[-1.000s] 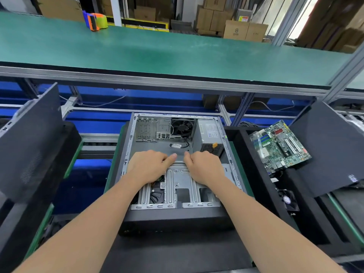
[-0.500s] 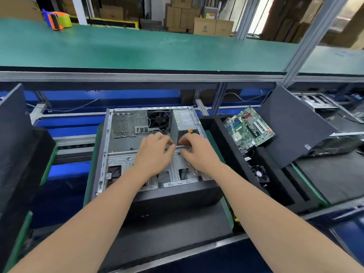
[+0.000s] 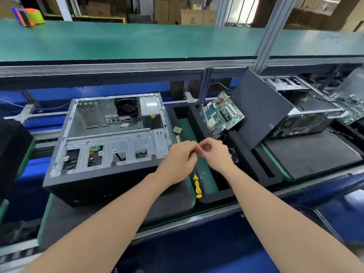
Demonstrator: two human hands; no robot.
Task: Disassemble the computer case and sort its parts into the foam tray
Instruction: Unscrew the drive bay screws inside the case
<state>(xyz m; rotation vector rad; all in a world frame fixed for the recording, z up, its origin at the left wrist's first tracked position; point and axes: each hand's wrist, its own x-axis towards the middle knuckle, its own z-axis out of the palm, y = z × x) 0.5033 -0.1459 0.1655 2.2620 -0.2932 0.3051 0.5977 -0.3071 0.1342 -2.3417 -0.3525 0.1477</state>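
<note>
Computer case (image 3: 110, 138) open on its side on the bench (image 3: 167, 203), just left of the foam tray (image 3: 216, 196). Already out: motherboard (image 3: 220, 113), leaning at the tray's far end, and side panel (image 3: 262, 107), propped just behind it. Still inside, by the look of it: power supply (image 3: 150, 112), rear fan (image 3: 126, 108), drive cage (image 3: 110, 148). Left hand (image 3: 179, 160) and right hand (image 3: 216, 154) together above the tray's green slot, fingertips curled and meeting; impossible to tell of any screw pinched there. Yellow screwdriver (image 3: 197, 186) lying at the tray's near left edge, untouched. Roughly midway, judging from this.
</note>
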